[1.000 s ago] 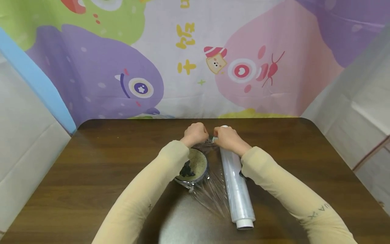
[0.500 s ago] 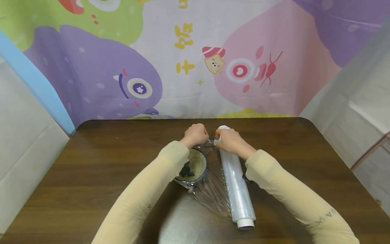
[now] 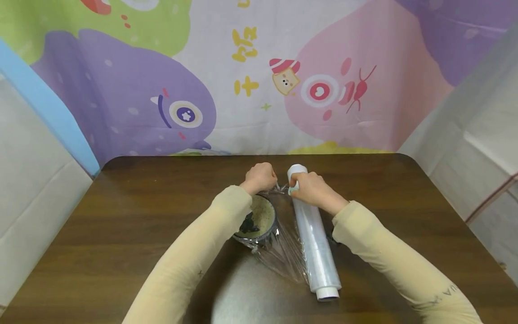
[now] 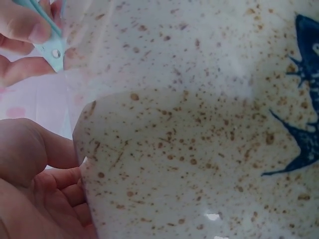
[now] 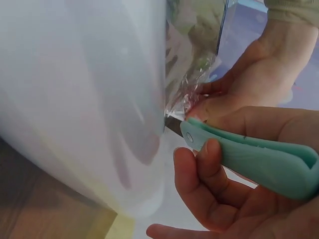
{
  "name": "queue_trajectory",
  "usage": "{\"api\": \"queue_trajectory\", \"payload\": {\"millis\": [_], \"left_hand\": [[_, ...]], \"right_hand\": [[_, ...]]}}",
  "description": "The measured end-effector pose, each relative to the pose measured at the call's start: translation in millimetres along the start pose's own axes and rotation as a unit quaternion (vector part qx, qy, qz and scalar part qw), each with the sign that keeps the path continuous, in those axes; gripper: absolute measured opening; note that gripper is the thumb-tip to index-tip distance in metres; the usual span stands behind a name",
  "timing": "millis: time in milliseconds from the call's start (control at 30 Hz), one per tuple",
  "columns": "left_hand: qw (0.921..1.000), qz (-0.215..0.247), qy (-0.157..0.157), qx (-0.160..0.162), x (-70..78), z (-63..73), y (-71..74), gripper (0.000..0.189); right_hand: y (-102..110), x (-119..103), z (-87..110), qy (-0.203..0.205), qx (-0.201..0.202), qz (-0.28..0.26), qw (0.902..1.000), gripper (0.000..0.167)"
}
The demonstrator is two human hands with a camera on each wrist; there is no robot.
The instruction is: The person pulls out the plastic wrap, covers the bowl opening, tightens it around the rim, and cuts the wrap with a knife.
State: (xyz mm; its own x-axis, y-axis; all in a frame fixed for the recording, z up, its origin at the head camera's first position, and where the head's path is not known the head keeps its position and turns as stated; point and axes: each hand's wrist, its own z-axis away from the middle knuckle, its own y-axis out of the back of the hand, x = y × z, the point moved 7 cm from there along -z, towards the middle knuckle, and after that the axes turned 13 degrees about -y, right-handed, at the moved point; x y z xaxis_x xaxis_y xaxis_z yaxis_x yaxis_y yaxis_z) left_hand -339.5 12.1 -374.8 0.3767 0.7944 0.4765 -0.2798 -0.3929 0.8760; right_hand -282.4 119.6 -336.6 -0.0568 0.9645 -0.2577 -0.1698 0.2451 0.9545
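A bowl [image 3: 263, 215] with a dark patch inside stands left of a cling film roll [image 3: 316, 247]; a sheet of cling film [image 3: 285, 258] stretches between them. At the bowl's far side, my left hand [image 3: 261, 177] pinches the film, gathered into a bunch [image 5: 189, 97]. My right hand [image 3: 312, 189], over the roll's far end, grips a mint-green folding knife [image 5: 249, 157]. Its short blade [image 5: 173, 124] points in between roll and bunched film. Close up in the left wrist view, the bowl's wall [image 4: 164, 164] is pale with brown speckles and a blue fish design.
Everything lies on a dark wooden table [image 3: 133, 216]. A cartoon-printed cloth [image 3: 251, 117] hangs behind its far edge, with pale panels [image 3: 36, 180] at both sides. A small dark thing [image 3: 333, 238] shows partly beside my right sleeve.
My right hand with the knife has shifted right and slightly nearer, uncovering more of the roll's far end. The left hand stays at almost the same spot.
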Motion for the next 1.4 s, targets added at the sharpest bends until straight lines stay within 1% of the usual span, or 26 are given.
{"api": "queue_trajectory", "payload": {"millis": [133, 233, 367, 467, 533, 633, 700, 833, 1000, 1200, 1400], "left_hand": [[1.0, -0.001, 0.0, 0.004, 1.2, 0.6, 2.6, 0.042], [0.9999, -0.001, -0.011, 0.005, 4.2, 1.0, 2.7, 0.041], [0.9995, 0.015, -0.027, -0.008, 10.1, -0.9, -3.1, 0.042], [0.9993, 0.022, -0.026, -0.013, 12.6, -1.9, -5.6, 0.042], [0.9994, 0.022, -0.022, -0.01, 13.4, -1.5, -5.0, 0.043], [0.9996, 0.023, -0.018, -0.007, 12.7, -0.7, -3.3, 0.042], [0.9995, 0.026, -0.018, -0.006, 12.2, -0.5, -2.2, 0.043], [0.9996, 0.024, -0.017, -0.005, 11.4, -2.6, -2.0, 0.043], [0.9998, 0.018, -0.013, -0.001, 10.0, -3.9, -2.6, 0.042], [0.9993, 0.035, -0.01, 0.0, 8.5, -1.0, -1.6, 0.044], [0.999, 0.042, -0.016, 0.006, 6.9, 0.8, -1.3, 0.044]], "right_hand": [[-1.2, -4.8, -1.1, 0.007, -0.002, -0.002, 1.0, 0.015], [-3.1, -9.8, -5.3, 0.012, 0.001, -0.003, 0.9999, 0.017], [-6.9, -12.0, -12.4, 0.003, -0.008, -0.003, 1.0, 0.016], [-9.1, -11.6, -16.4, -0.008, -0.018, 0.005, 0.9998, 0.016], [-9.8, -9.9, -16.2, -0.013, -0.022, 0.009, 0.9996, 0.015], [-8.9, -5.8, -12.8, -0.018, -0.021, 0.007, 0.9996, 0.016], [-7.0, -2.8, -9.5, -0.017, -0.013, 0.001, 0.9998, 0.015], [-4.5, 3.1, -3.6, -0.017, -0.005, -0.005, 0.9998, 0.015], [-6.9, 7.6, 4.4, -0.012, -0.01, -0.011, 0.9998, 0.017], [-9.1, 10.8, 13.4, -0.023, -0.019, -0.018, 0.9994, 0.019], [-8.3, 11.4, 22.2, -0.026, -0.025, -0.017, 0.9992, 0.021]]}}
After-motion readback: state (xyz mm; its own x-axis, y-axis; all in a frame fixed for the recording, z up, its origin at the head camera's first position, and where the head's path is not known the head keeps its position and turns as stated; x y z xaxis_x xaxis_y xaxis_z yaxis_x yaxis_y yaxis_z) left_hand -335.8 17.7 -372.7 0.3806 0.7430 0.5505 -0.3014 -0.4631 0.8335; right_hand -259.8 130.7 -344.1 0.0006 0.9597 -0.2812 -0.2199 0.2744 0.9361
